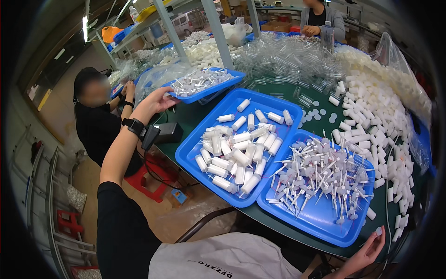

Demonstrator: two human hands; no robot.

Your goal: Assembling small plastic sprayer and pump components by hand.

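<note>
My left hand [163,99] reaches out to the far left, its fingers closed on the corner of a blue tray [211,94]. This tray looks tilted and carries many small whitish caps with thin stems [202,80]. Low at the right, my right hand [369,251] pinches a small translucent round cap [379,231] between its fingertips. Between my hands lie two more blue trays. One tray [203,124] contains white cylinders in clear tubes [241,156]; the other [320,227] is heaped with stemmed caps [320,172].
Clear tubes [288,56] form a large pile at the back. White foam-like cylinders [367,125] spread along the right. Loose round discs [317,111] lie behind the trays. Grey posts [218,32] rise from the table. One person [100,116] works at left, another [320,21] opposite.
</note>
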